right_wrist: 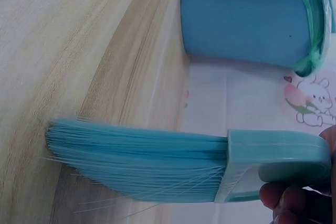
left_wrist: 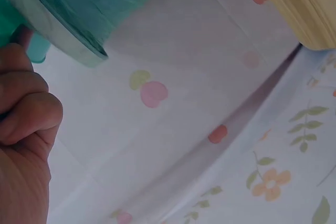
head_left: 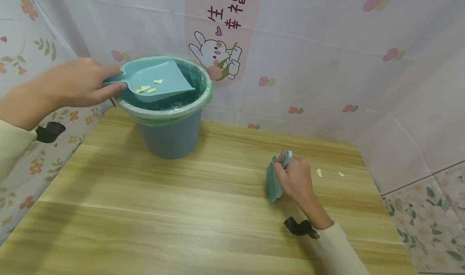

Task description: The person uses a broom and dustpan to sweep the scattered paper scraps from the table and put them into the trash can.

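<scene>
Teal dustpan (head_left: pixel 160 81), blue bucket (head_left: pixel 170 135)

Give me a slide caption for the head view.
Left hand holds dustpan over lined bin; right hand holds brush on table.

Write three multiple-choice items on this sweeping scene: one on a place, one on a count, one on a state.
1. Where is the dustpan?
A. flat on the table
B. held over the bin
C. on the floor

2. How many paper scraps lie on the table right of the brush?
A. two
B. five
C. none

3. How does the right hand stand?
A. open and flat on the table
B. gripping the brush
C. holding a cloth

Answers: 1 B, the left hand holds its handle above the lined bin. 2 A, two scraps show beside the hand in the head view. 3 B, its fingers curl round the brush back, bristles at the tabletop.
</scene>
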Tool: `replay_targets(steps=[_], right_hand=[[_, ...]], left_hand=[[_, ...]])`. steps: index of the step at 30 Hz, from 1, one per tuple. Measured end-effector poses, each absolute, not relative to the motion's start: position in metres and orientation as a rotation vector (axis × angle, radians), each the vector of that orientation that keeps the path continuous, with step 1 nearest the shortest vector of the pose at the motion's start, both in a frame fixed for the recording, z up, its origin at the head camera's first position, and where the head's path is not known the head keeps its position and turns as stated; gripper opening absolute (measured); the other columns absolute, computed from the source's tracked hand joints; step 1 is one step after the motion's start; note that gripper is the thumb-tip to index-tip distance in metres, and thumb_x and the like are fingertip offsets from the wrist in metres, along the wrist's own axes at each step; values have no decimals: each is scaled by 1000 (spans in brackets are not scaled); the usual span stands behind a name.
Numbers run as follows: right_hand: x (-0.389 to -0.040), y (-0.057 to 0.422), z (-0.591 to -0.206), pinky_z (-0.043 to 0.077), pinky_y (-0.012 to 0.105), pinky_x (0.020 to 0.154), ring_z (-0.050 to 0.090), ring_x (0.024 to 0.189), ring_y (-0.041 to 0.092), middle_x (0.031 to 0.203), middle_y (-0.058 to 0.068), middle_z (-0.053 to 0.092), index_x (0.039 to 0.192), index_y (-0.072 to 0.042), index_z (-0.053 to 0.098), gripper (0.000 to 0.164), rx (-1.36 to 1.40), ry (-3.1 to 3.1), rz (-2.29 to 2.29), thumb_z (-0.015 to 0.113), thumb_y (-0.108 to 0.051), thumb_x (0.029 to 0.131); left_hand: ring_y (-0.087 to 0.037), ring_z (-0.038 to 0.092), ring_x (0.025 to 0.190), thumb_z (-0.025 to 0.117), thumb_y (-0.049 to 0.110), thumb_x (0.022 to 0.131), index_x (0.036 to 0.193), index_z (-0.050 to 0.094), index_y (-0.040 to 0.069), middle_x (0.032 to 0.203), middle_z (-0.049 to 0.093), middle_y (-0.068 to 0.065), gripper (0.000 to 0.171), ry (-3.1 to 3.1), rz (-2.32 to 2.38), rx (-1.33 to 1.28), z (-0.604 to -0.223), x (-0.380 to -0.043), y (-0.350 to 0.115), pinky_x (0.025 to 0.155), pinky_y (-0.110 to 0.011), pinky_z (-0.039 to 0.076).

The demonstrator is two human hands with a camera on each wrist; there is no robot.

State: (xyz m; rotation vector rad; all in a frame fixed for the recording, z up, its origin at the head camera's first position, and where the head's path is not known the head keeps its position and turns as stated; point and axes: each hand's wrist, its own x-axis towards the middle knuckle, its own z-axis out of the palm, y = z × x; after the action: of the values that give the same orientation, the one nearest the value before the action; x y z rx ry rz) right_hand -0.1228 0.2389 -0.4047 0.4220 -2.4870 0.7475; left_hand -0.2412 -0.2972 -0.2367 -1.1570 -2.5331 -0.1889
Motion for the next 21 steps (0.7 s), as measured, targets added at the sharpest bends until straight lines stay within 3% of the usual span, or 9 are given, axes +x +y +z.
replay_targets(steps=[9, 15, 18, 21], right_hand=[[-124, 240, -404, 27, 28, 45, 24, 50, 2, 56, -11, 34, 76, -9, 61, 18, 423, -2495, 730, 54, -4, 92], [-124, 241, -405, 24, 28, 45, 21, 51, 3, 56, -11, 33, 77, -7, 63, 16, 437, -2485, 720, 54, -5, 90], [-123, 241, -405, 23, 27, 45, 20, 51, 2, 56, -12, 32, 77, -7, 63, 16, 436, -2485, 726, 54, -5, 90], [-122, 241, -405, 22, 26, 44, 18, 51, 1, 55, -13, 30, 77, -7, 63, 16, 434, -2489, 728, 54, -5, 89]], left_hand=[[-15, 38, 52, 55, 30, 112, 87, 49, 8, 60, 36, 3, 34, -2496, -133, -1109, -239, -244, -302, 51, -34, 34], [-20, 44, 49, 68, 15, 99, 98, 56, -2, 62, 45, -4, 22, -2399, -70, -1160, -238, -248, -298, 48, -45, 42], [-26, 51, 48, 56, 30, 112, 107, 58, -8, 66, 55, -13, 39, -2308, -38, -1212, -238, -248, -296, 48, -54, 48], [-29, 52, 47, 29, 50, 119, 111, 59, -9, 72, 59, -18, 67, -2193, -11, -1270, -237, -248, -294, 48, -57, 51]])
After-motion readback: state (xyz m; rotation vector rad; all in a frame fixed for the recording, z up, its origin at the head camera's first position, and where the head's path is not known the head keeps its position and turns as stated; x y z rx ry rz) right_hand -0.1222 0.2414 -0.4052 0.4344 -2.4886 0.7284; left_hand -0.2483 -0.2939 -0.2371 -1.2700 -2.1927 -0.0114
